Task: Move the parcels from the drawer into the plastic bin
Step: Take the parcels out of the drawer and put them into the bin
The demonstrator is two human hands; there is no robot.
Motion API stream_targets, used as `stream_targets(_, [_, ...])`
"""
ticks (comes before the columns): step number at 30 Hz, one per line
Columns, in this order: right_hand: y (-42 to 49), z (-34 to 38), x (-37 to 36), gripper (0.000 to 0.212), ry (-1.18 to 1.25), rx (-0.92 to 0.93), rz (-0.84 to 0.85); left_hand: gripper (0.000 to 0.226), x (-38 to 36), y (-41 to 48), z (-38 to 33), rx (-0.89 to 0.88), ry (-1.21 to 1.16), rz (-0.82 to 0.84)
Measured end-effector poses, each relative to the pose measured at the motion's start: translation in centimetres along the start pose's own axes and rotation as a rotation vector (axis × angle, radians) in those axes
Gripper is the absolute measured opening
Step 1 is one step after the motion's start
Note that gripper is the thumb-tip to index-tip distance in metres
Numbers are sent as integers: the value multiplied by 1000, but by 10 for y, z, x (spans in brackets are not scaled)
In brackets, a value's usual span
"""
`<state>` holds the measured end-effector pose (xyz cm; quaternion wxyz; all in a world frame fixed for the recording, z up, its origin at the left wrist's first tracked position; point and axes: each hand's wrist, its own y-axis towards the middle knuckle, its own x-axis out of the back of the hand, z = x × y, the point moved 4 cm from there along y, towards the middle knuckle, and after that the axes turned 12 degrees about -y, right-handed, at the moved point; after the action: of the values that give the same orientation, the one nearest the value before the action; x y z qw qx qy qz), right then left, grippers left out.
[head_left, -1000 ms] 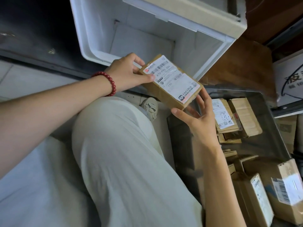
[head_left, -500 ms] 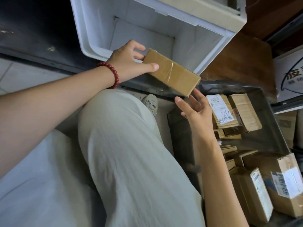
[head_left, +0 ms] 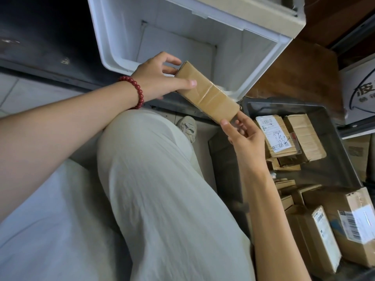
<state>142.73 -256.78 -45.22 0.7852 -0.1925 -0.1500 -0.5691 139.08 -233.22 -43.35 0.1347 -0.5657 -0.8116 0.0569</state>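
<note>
At centre frame, the parcel (head_left: pixel 207 92): a flat, oblong cardboard box, plain brown with glossy clear tape across it. It is held tilted in the air over the near rim of the plastic bin, not yet inside.
Left hand (head_left: pixel 160 78): grips the parcel's upper end, with the thumb laid over the top face and the fingers curled round the far edge.
Right hand (head_left: pixel 245 136): thumb and fingertips lightly pinch the lower corner.
Plastic bin (head_left: pixel 113 37): upper middle of the frame. It is white, with smooth rigid walls, and what shows of its inside holds nothing.
Drawer (head_left: pixel 328 171): right of the frame. It is a dull grey tray that looks like metal, holding several taped cardboard boxes (head_left: pixel 274 134), some with white printed labels.
Progress: seemingly the very start, with one parcel on its way and the rest left to shift.
</note>
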Motion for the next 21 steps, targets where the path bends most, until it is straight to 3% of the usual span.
stream_targets(8, [0,2,5,57,68,-10,-109,74,-9,-3,2,-43,41,158])
stream_targets(13, [1,-1,11,61,27,-54,-96,96,-11,-3,4,-48,175,282])
stream_targets(21, [0,-2,8,79,-80,-28,11,74,-16,-4,-6,-107,274,242])
